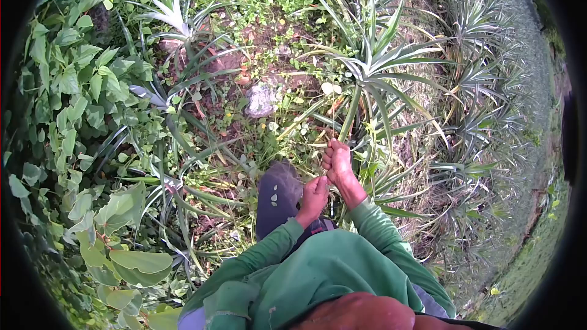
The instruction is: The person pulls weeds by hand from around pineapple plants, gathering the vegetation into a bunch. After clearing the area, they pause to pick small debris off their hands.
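Observation:
My right hand (339,162) is closed in a fist in front of my body, beside the lower leaves of a large pineapple plant (367,70). Just below it and to the left, my left hand (315,197) is also closed, thumb on top, with its fingertips close to the right wrist. A thin pale strand shows just above the right fist, but I cannot tell what the fingers grip. Low green weeds (371,168) grow right of the hands, among long narrow pineapple leaves.
A pale stone (261,99) lies on the weedy ground ahead. Smaller pineapple plants (177,21) stand to the left, near dense leafy vines (73,79). Rows of pineapple plants (477,79) run along the right. My dark trouser leg (275,198) is below.

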